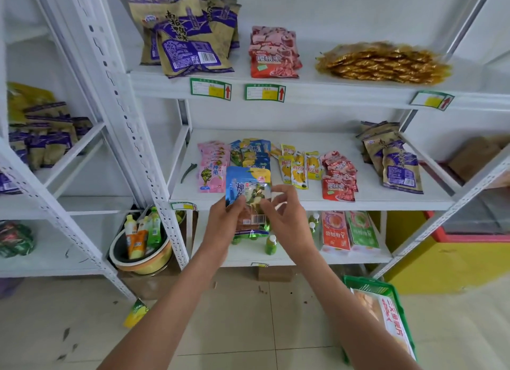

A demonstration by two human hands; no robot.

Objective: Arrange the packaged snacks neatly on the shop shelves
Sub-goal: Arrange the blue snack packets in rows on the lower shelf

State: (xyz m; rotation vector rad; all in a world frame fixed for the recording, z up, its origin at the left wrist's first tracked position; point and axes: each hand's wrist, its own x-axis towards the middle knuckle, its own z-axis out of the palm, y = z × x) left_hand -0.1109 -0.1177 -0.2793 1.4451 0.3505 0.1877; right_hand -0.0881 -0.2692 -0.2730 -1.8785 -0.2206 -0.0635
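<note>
My left hand grips a small stack of blue snack packets in front of the middle shelf's front edge. My right hand pinches the stack's right side with thumb and fingers. On the middle shelf lie rows of pink packets, blue packets, yellow packets, red packets and brown-purple bags.
The top shelf carries brown-purple bags, red packets and gold packets. Below stand green bottles and red and green boxes. A green crate sits on the floor at right, a basin with bottles at left.
</note>
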